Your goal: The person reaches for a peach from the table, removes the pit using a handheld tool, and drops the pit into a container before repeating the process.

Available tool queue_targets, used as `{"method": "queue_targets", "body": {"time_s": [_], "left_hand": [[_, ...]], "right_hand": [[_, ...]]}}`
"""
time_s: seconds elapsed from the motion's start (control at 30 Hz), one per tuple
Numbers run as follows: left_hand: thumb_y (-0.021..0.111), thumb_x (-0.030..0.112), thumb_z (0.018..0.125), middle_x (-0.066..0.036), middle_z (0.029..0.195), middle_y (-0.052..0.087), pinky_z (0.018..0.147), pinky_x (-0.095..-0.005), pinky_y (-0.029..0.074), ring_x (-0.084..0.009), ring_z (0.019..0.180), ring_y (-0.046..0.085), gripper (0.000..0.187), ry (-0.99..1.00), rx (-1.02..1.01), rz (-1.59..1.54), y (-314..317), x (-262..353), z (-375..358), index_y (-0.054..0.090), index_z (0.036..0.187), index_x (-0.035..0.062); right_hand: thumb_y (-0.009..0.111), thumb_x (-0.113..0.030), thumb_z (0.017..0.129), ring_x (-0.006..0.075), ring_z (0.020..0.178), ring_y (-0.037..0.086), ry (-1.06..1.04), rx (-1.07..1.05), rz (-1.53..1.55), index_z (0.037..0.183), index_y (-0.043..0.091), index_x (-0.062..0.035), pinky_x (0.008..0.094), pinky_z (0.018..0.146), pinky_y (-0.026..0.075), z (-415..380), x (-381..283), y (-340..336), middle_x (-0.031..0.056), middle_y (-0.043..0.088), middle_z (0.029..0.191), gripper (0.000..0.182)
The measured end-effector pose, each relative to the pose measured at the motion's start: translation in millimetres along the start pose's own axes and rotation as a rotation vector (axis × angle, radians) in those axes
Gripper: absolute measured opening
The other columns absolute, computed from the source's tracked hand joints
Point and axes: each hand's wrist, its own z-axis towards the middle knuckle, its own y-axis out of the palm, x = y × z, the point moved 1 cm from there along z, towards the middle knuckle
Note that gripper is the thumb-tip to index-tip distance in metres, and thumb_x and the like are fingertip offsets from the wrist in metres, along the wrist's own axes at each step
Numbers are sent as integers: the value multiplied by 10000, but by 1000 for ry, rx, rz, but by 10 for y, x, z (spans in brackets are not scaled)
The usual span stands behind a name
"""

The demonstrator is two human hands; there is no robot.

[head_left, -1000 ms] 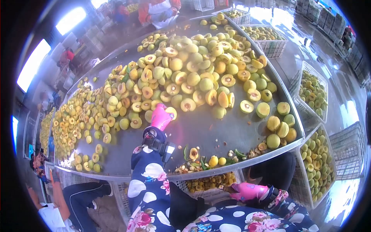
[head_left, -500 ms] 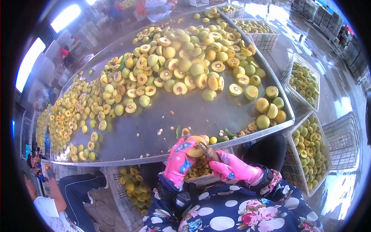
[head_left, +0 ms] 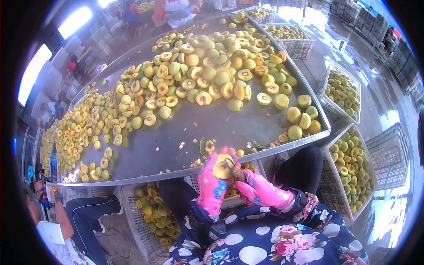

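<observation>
Just in front of the metal table's near edge, my left hand (head_left: pixel 211 187), in a pink patterned glove, is closed around a halved yellow fruit (head_left: pixel 221 166), probably a peach, its cut face turned up. My right hand (head_left: pixel 263 191), gloved alike, grips a pitting tool (head_left: pixel 237 172) by its handle. The tool's curved metal end is against the middle of the cut face; whether a stone is still there I cannot make out. Another fruit half (head_left: pixel 210 146) lies on the table beyond my left fingers, near loose stones and a leaf.
A large heap of halved fruit (head_left: pixel 176 75) covers much of the metal table (head_left: pixel 198 126). Fruit-filled crates stand at the right (head_left: pixel 351 168) and below the table (head_left: pixel 154 214). A co-worker's leg (head_left: pixel 90 212) is at the lower left. Another person works across the table.
My left hand has turned more upright, tilting the fruit half, and the tool's end has shifted slightly on the cut face. The view has swung a little.
</observation>
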Motion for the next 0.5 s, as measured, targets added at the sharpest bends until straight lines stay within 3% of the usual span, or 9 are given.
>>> {"method": "queue_targets", "body": {"time_s": [0.07, 0.17, 0.27, 0.5], "left_hand": [[414, 270, 939, -178, 1102, 555, 852, -408, 483, -297, 993, 559, 372, 55, -5, 53, 7, -30, -22, 484, 1170, -12], [407, 267, 940, -161, 1079, 565, 830, -400, 495, -269, 955, 569, 358, 89, 39, 18, -31, -124, -8, 493, 1161, -1], [402, 268, 940, -143, 1074, 570, 814, -383, 504, -239, 930, 575, 348, 173, 97, 27, 2, -246, -23, 498, 1147, 5], [421, 243, 931, -144, 1048, 586, 771, -358, 520, -233, 880, 595, 323, 124, 48, 122, -112, -250, 4, 513, 1117, -5]], "right_hand": [[494, -209, 926, 107, 513, 512, -53, 22, -38, 976, 445, -20, 282, 454, 408, -10, 10, 32, 25, 524, 625, 201], [432, -206, 956, 70, 489, 437, 18, -3, -7, 1031, 426, -58, 217, 440, 372, -28, 32, 74, -9, 461, 646, 166], [420, -195, 958, 75, 464, 434, -26, -1, -33, 1032, 422, -52, 220, 433, 369, -18, 101, 117, -12, 457, 617, 161], [440, -194, 939, 103, 478, 506, -16, -70, -130, 1032, 431, -30, 255, 446, 401, -30, 84, 55, 12, 507, 609, 188]]}}
